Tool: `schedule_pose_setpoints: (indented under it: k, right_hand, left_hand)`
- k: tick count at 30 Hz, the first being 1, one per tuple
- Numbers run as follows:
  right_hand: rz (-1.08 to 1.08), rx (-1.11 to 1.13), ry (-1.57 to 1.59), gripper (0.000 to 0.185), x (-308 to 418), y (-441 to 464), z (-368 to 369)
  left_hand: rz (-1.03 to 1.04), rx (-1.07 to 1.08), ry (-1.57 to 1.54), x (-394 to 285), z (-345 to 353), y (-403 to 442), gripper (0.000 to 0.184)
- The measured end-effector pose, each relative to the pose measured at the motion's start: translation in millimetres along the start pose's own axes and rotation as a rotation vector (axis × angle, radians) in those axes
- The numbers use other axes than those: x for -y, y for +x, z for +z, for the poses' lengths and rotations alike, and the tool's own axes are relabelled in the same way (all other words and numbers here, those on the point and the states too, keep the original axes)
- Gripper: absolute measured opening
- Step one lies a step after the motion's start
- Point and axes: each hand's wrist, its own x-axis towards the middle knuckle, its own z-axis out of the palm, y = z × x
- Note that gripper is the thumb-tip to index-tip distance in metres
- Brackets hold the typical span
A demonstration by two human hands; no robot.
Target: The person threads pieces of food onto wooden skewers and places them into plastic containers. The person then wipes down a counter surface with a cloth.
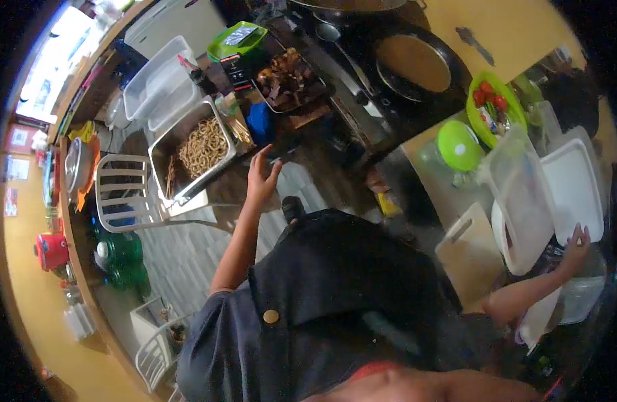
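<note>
My left hand [260, 179] hangs in the air over the floor, its thumb and fingers apart and nothing in it. Just beyond it are a blue cloth-like item [259, 123] and a metal tray [153, 149] of noodle-like strands [204, 149]. On my other side, my right hand [575, 252] lies over the lower edge of a white plastic tray [571, 175]. Its fingers look loosely apart and touch or nearly touch that edge. Beside this tray a translucent plastic lid or container [523, 201] leans near a cutting board [470, 251].
A pan of brown sauce [414, 63] sits on the stove, near a ladle [328, 32] and a dark tray of browned meat [290, 80]. A green basket [486, 110] holds red items. White chairs [124, 191] and a green bottle [124, 258] stand at the left.
</note>
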Motion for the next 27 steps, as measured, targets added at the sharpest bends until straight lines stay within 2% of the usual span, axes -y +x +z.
schedule_pose_setpoints:
  k: [2, 5, 6, 7, 8, 9, 10, 11, 15, 16, 17, 19, 22, 23, 24, 27]
  right_hand:
    - [-0.019, 0.128, 0.304, 0.038, 90, -57, 29]
    - [-0.052, 0.565, 0.61, 0.03, 248, -174, 102]
    - [-0.041, 0.729, 0.661, 0.028, 289, -211, 130]
    - [-0.346, 0.674, 0.697, 0.027, 345, -252, 151]
    - [-0.256, 0.801, 0.58, 0.023, 379, -276, 161]
    - [-0.239, 0.839, 0.644, 0.021, 392, -300, 184]
    - [-0.193, 0.922, 0.633, 0.021, 408, -316, 188]
    - [-0.151, 1.018, 0.633, 0.021, 421, -330, 192]
    - [-0.279, 1.16, 0.567, 0.023, 413, -390, 224]
    - [-0.232, 1.129, 0.609, 0.025, 411, -398, 224]
    - [-0.281, 1.117, 0.482, 0.025, 418, -393, 213]
    - [-0.162, 1.19, 0.474, 0.023, 426, -386, 205]
    - [-0.321, 1.167, 0.552, 0.018, 453, -392, 229]
    - [-0.428, 1.203, 0.612, 0.017, 466, -396, 244]
    - [-0.543, 1.223, 0.67, 0.016, 483, -399, 266]
    - [-0.825, 1.23, 0.742, 0.012, 530, -432, 326]
  left_hand:
    - [0.011, 0.033, -0.016, 13, -14, 22, 0.045]
    - [0.037, 0.053, -0.113, 36, -26, 62, 0.046]
    - [0.094, 0.043, -0.037, 42, -32, 75, 0.045]
    - [0.094, 0.07, -0.019, 49, -38, 86, 0.045]
    - [0.099, 0.105, -0.005, 56, -43, 98, 0.045]
    - [0.11, 0.15, 0.006, 64, -45, 112, 0.045]
    - [0.212, 0.16, 0.029, 81, -41, 129, 0.044]
    - [0.191, 0.169, 0.003, 81, -41, 139, 0.043]
    - [0.274, 0.161, 0.097, 136, -38, 201, 0.039]
    - [0.156, 0.152, 0.042, 160, -26, 217, 0.037]
    - [0.18, 0.204, 0.04, 167, -17, 231, 0.036]
    - [0.249, 0.24, 0.008, 158, -18, 245, 0.036]
    - [0.279, 0.135, 0.154, 139, -21, 240, 0.039]
    - [0.229, 0.126, 0.04, 124, -28, 243, 0.038]
    - [0.257, 0.048, 0.116, 107, -41, 245, 0.039]
    - [0.101, 0.056, -0.063, 94, -73, 250, 0.037]
